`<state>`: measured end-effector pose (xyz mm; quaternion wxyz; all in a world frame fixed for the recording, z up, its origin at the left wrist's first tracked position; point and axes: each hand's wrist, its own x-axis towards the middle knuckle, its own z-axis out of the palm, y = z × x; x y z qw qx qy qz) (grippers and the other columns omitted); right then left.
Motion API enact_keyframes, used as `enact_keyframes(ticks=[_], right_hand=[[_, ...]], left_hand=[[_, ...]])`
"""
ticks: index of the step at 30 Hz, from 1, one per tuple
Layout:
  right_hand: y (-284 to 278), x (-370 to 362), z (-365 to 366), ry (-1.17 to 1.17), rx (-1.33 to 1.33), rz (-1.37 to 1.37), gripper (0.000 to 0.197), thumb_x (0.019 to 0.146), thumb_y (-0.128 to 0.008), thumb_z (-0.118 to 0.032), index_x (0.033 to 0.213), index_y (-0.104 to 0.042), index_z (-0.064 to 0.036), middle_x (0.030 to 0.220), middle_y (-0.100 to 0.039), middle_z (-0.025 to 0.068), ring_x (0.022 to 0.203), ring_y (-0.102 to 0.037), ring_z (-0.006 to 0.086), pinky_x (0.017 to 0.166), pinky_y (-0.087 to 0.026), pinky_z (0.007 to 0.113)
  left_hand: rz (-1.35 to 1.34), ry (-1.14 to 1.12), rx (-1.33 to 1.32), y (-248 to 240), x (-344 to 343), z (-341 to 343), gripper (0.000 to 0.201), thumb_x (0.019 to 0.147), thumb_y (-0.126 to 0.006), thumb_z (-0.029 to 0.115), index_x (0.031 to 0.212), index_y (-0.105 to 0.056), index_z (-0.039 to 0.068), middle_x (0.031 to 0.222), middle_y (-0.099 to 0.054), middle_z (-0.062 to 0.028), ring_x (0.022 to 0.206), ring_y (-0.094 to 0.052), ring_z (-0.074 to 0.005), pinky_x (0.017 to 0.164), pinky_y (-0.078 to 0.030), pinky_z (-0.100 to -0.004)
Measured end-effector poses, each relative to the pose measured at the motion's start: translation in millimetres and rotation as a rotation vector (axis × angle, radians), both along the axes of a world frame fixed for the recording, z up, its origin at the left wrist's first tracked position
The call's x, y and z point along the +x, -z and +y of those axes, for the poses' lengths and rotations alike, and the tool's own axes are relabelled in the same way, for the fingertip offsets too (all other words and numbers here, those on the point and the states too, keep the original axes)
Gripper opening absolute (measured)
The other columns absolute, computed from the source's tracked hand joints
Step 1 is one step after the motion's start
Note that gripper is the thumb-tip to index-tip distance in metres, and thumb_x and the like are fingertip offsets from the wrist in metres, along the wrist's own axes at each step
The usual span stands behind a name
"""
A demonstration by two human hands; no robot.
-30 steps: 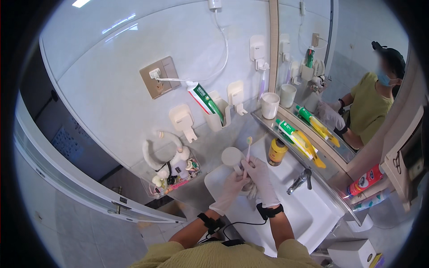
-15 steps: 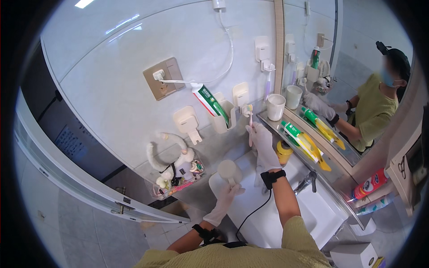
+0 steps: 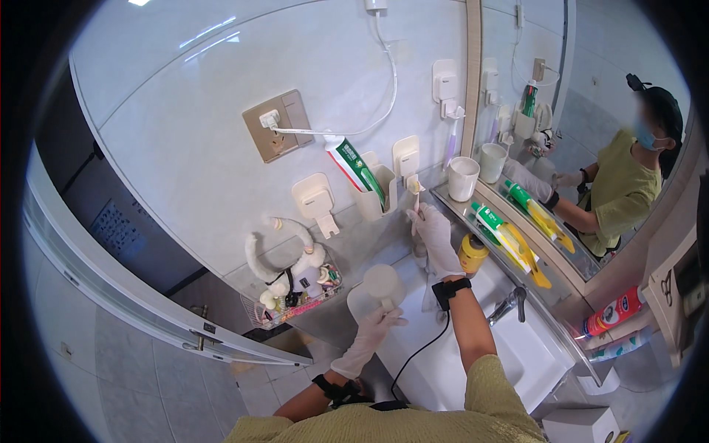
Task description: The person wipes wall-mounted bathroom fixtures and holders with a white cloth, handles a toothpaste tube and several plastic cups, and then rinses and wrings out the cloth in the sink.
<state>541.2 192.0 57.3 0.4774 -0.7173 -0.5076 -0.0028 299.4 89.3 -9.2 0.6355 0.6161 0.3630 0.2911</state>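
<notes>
The two gloved hands are well apart. Nearest, the left hand [image 3: 374, 328] is closed on the handle of a white cup [image 3: 381, 283], with one finger reaching out to the right, above the edge of the white sink [image 3: 533, 380]. Farther off, the right hand [image 3: 433, 232] pinches a pink toothbrush [image 3: 416, 192] between its fingers, beside a yellow bottle [image 3: 473, 253]. The toothbrush's head is up at the white wall holder [image 3: 405, 155]; whether they touch, I cannot tell.
</notes>
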Motion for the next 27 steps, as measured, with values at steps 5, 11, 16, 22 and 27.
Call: enact_keyframes(ticks=[5, 11, 16, 22, 27], right_hand=[[-3, 1, -8, 0.001, -0.043, 0.08, 0.027, 0.081, -0.066, -0.034, 0.082, -0.058, -0.0076, 0.07, -0.058, 0.0082, 0.062, -0.059, 0.025, 0.057, -0.045, 0.036], [-11, 2, -27, -0.142, -0.108, 0.402, 0.03, 0.08, -0.069, -0.033, 0.083, -0.059, -0.0049, 0.065, -0.06, 0.0037, 0.056, -0.057, 0.0171, 0.053, -0.045, 0.031], [19, 20, -50, -0.015, 0.093, 0.584, 0.025, 0.083, -0.067, -0.027, 0.085, -0.062, -0.0033, 0.068, -0.063, 0.0043, 0.058, -0.056, 0.0123, 0.054, -0.045, 0.027], [41, 20, -86, 0.064, 0.133, 0.555, 0.023, 0.087, -0.062, -0.026, 0.085, -0.062, -0.0025, 0.071, -0.061, 0.0046, 0.065, -0.054, 0.009, 0.06, -0.044, 0.024], [49, -4, -116, -0.015, 0.112, 0.732, 0.022, 0.09, -0.059, -0.021, 0.08, -0.059, -0.002, 0.067, -0.055, -0.0013, 0.063, -0.048, 0.0067, 0.058, -0.041, 0.024]], left_hand=[[0.074, 0.058, 0.12, -26, 8, 2, 0.031, 0.092, -0.055, 0.027, 0.107, -0.06, 0.0, 0.086, -0.07, -0.0058, 0.082, -0.064, -0.0088, 0.076, -0.045, -0.0225], [0.02, 0.167, 0.272, -57, 28, 13, 0.023, 0.094, -0.052, 0.018, 0.105, -0.056, -0.002, 0.087, -0.068, -0.008, 0.084, -0.065, -0.013, 0.081, -0.046, -0.0255], [-0.024, 0.098, 0.511, -111, 58, 10, 0.018, 0.091, -0.055, 0.016, 0.098, -0.06, 0.0, 0.08, -0.069, -0.0088, 0.072, -0.065, -0.0126, 0.068, -0.05, -0.0255], [0.117, -0.06, 0.835, -130, 113, 42, 0.023, 0.088, -0.056, 0.023, 0.1, -0.062, 0.005, 0.072, -0.068, -0.012, 0.068, -0.068, -0.0209, 0.061, -0.051, -0.0305], [-0.002, -0.086, 0.79, -159, 145, 66, 0.024, 0.088, -0.055, 0.025, 0.1, -0.062, 0.004, 0.072, -0.067, -0.0146, 0.065, -0.067, -0.0247, 0.059, -0.051, -0.0325]])
